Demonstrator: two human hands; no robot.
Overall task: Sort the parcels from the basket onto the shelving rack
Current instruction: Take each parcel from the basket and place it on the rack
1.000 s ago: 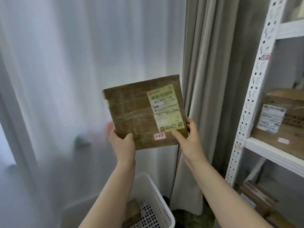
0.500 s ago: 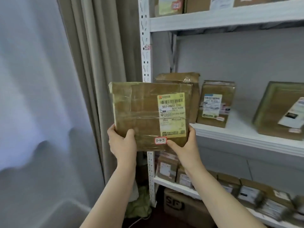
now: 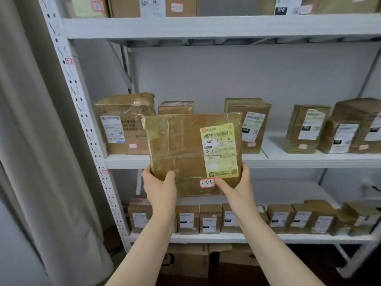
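Note:
A flat brown taped parcel (image 3: 181, 149) with a yellow shipping label and a small red-edged tag reading 3-2-5 is held upright in front of the white shelving rack (image 3: 206, 25). My left hand (image 3: 159, 186) grips its lower left corner, thumb on the front. My right hand (image 3: 237, 186) grips the lower right corner, thumb under the tag. The parcel hangs level with the rack's middle shelf (image 3: 288, 159), covering part of it. The basket is out of view.
Several brown parcels stand on the middle shelf, among them a large box (image 3: 121, 124) at the left and an upright one (image 3: 253, 124) right of the held parcel. Small boxes line the lower shelf (image 3: 268, 237). A grey curtain (image 3: 31, 141) hangs left of the rack.
The view has swung right from the curtain and basket to face the rack squarely. Both hands keep the same hold, and the parcel now sits in front of the middle shelf.

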